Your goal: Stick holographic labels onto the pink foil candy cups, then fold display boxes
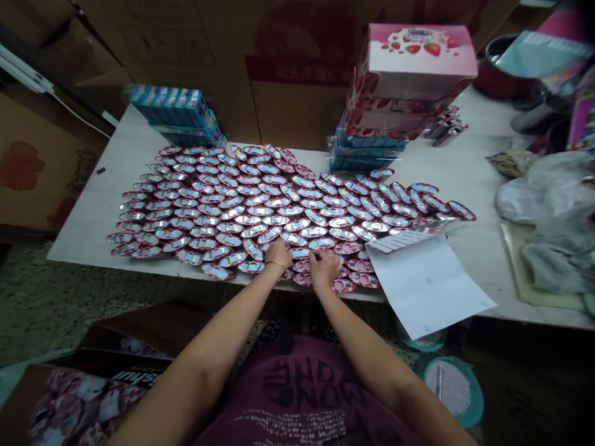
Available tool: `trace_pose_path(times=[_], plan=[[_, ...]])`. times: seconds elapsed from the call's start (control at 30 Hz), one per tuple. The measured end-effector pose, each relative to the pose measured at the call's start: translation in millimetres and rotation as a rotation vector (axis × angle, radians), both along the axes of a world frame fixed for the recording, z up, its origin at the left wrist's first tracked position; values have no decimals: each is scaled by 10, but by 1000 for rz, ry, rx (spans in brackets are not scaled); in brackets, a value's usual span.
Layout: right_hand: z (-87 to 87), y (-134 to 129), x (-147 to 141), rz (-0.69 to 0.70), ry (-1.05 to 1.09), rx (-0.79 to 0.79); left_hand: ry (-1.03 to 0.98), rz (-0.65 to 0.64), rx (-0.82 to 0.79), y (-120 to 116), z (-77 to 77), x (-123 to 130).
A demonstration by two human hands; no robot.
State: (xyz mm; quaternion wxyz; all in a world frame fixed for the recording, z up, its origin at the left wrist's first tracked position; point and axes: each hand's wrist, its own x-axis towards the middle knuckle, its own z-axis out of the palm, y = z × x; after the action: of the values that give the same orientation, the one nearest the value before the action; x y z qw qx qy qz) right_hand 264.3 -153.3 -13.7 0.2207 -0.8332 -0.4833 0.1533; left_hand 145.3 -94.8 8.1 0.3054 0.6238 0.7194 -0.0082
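Observation:
Many small oval packs [281,210] with shiny silver tops and red edges lie in close rows across the white table. My left hand [277,255], a thin bracelet at its wrist, has its fingers drawn together on a pack near the front edge. Just to the right, my right hand [324,267] is curled in a pinch over the packs; what its fingertips hold is too small to make out. Around it, several packs [364,280] show pink round middles instead of a silver top. A white sheet [427,282] with silver strips at its far end lies over the packs on the right.
Strawberry-printed boxes [418,68] stand stacked on blue packs at the back, with more blue packs [171,111] at back left. Plastic bags [553,204] crowd the right end. Below are a teal tub [476,396] and a carton of wrapped pieces [79,402].

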Motion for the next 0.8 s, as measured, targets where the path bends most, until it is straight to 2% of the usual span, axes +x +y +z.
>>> trace_pose_path(times=[0.1, 0.17, 0.27, 0.37, 0.43, 0.5, 0.57, 0.63, 0.73, 0.8], plan=[[84, -8, 34, 21, -38, -31, 62, -49, 37, -53, 88, 9], [152, -33, 92, 112, -85, -31, 62, -121, 122, -133, 146, -16], [231, -78, 194, 420, -220, -47, 62, -340, 259, -296, 194, -94], [277, -89, 256, 699, -347, -120, 134, -518, 270, -436, 191, -178], [336, -68, 309, 776, -360, -156, 178, -526, 257, -479, 184, -211], [462, -25, 448, 791, -292, -125, 170, -475, 275, -475, 189, -197], [659, 44, 743, 769, -184, -2, 91, -393, 314, -433, 215, -88], [894, 149, 1207, 695, -92, 172, -47, -318, 354, -361, 266, 159], [1160, 375, 2078, 527, -39, 345, -248, -274, 392, -202, 380, 795], [1190, 538, 2623, 528, -79, 309, -310, -289, 393, -78, 446, 1314]])
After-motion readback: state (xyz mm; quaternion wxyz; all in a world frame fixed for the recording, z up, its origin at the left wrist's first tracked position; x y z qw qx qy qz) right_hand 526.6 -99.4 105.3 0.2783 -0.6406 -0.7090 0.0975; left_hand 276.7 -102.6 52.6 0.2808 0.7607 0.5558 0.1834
